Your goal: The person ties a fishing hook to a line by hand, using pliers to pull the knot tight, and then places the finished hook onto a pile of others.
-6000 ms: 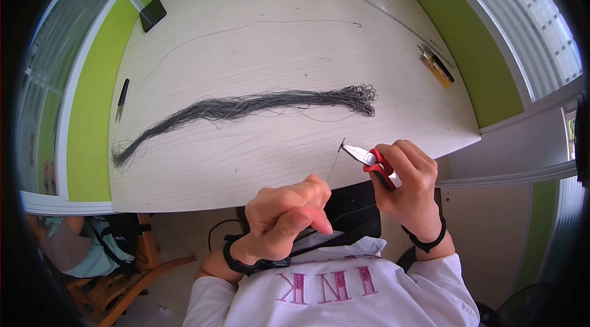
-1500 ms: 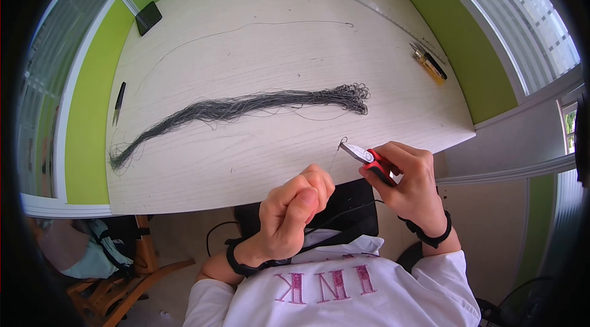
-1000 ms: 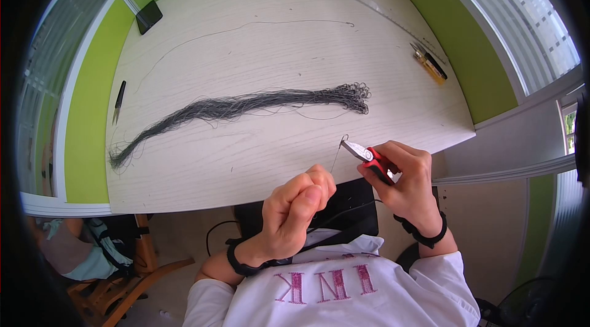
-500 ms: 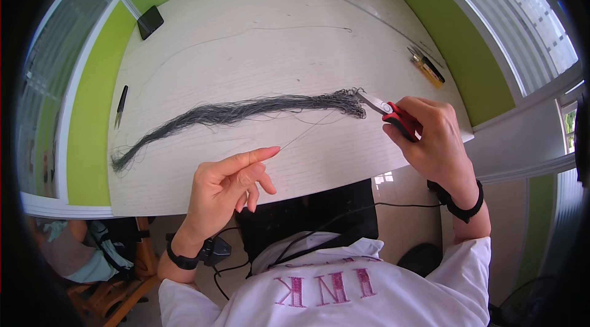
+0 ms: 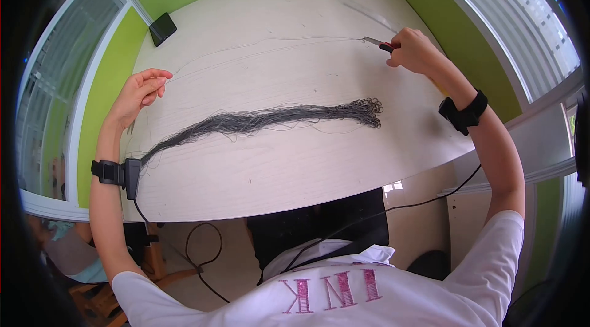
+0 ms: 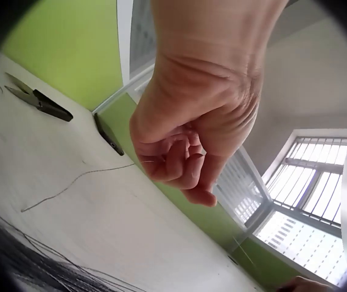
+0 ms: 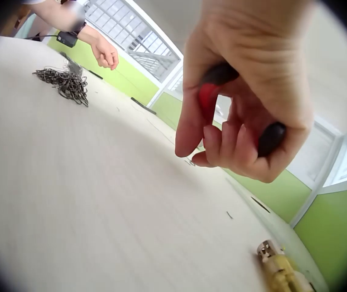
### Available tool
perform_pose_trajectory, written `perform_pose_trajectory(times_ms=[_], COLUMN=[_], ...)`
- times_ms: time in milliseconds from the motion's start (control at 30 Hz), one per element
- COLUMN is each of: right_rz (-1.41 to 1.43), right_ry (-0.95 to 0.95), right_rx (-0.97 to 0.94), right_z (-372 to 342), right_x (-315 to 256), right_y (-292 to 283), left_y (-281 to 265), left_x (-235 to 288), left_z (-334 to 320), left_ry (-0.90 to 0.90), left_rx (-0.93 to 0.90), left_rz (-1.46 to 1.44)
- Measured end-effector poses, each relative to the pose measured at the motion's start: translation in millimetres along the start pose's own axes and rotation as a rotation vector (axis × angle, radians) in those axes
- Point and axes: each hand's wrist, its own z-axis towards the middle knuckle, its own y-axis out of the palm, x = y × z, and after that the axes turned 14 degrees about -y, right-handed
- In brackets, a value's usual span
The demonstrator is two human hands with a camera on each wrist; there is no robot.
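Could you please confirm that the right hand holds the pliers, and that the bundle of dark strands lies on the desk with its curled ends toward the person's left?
Not quite: the curled ends point toward the person's right, as the head view shows. The right hand does hold the pliers, and the bundle does lie on the desk.

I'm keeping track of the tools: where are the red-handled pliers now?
In the head view, the pliers are in the right hand, over the far right of the table, beyond the dark bundle.
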Motion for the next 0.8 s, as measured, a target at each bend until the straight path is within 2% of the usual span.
perform_pose_trajectory(times_ms=[167, 367, 800], right_rz=[0.009, 0.002, -0.163], right_ry=[-0.002, -0.017, -0.011], right_rx=[-0.02, -0.046, -0.12], right_z=[18, 20, 23], right_x=[7, 8, 4], right_y=[9, 6, -2], left_y=[-26, -40, -30], left_x=[-9, -30, -32], left_z=[55, 87, 94], left_ry=[-0.011, 0.043, 0.089], left_rx=[0.155, 0.211, 0.213], left_rz=[0.258, 0.377, 0.33])
